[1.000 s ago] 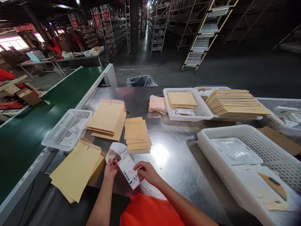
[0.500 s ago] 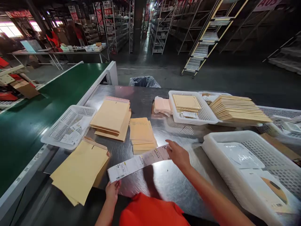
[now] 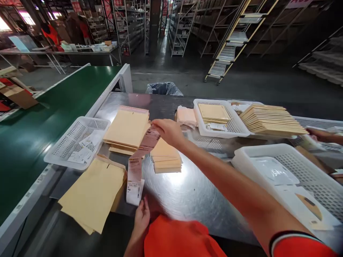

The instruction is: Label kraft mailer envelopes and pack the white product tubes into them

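Between the hands (image 3: 142,216) (image 3: 169,132), the label strip (image 3: 134,167) bears illegibly small print.

Right hand (image 3: 169,134) holds label strip (image 3: 134,169) top; left hand (image 3: 142,216) near bottom.

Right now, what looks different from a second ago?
The right hand has moved forward with one end, drawing the bunched paper strip out long; the left hand is at or near its lower end. Another person's hand has come into view at the far right. The baskets and envelope piles stayed put.
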Available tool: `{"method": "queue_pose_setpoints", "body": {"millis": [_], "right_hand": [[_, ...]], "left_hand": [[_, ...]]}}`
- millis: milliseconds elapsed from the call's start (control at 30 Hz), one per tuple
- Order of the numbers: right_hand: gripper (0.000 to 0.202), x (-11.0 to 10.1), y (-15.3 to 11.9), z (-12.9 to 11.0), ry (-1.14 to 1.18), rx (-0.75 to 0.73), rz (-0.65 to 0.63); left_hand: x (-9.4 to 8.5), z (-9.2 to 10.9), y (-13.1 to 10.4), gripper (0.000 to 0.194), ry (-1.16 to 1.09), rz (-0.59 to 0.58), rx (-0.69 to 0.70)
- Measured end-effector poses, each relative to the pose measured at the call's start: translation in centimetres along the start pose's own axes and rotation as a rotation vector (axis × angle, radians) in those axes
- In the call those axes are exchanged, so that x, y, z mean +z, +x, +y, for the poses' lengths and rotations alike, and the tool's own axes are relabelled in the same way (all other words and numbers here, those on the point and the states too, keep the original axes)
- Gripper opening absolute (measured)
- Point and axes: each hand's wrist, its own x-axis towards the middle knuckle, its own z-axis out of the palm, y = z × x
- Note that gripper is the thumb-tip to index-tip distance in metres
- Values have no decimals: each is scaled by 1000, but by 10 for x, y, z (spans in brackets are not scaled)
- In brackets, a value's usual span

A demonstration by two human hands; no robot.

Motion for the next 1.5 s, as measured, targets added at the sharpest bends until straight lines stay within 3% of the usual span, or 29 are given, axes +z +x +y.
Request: {"method": "queue_pose_setpoints", "body": {"millis": [133,233,333,400,467,533,633,700,800,900,967,1067,1200,1300,1433,1500], "right_hand": [[28,29,40,-17,74,-125,-84],[32,49,57,-32,28,-252,-140],[42,61,66,-47,-30,-322,-139],[48,68,63,-53,-45,-303,-92],[51,73,46,-49,-35,-277,-60],[52,78,9,-33,-8,-268,-90],[44,82,-83,11,22,-147,-216],[42,79,-164,48,14,105,-309],[37,71,-293,93,9,535,-394],[36,61,-404,106,61,877,-354],[39,56,-454,99,126,1005,-321],[41,53,-491,83,237,1082,-280],[42,50,-505,76,321,1095,-242],[40,40,-520,85,323,1096,-227],[34,23,-550,106,285,1068,-247],[31,17,-559,116,182,1025,-245]], "left_hand": [[25,-17,0,21,144,79,-36],[25,-11,-12,13,276,120,49],[13,13,-19,27,504,189,376],[4,30,-16,34,889,181,670],[-4,40,-8,39,1372,142,873],[-11,44,2,45,1747,137,923],[-16,43,12,50,2045,180,952],[-14,46,17,52,2141,169,981],[-4,55,24,53,2256,59,971],[10,66,28,58,2362,-22,887],[19,71,29,61,2412,-28,844],[27,73,25,62,2437,-24,819],[27,72,21,61,2428,25,788],[25,74,20,61,2402,71,776],[27,74,20,65,2361,43,765],[30,72,21,65,2327,79,761]]}}
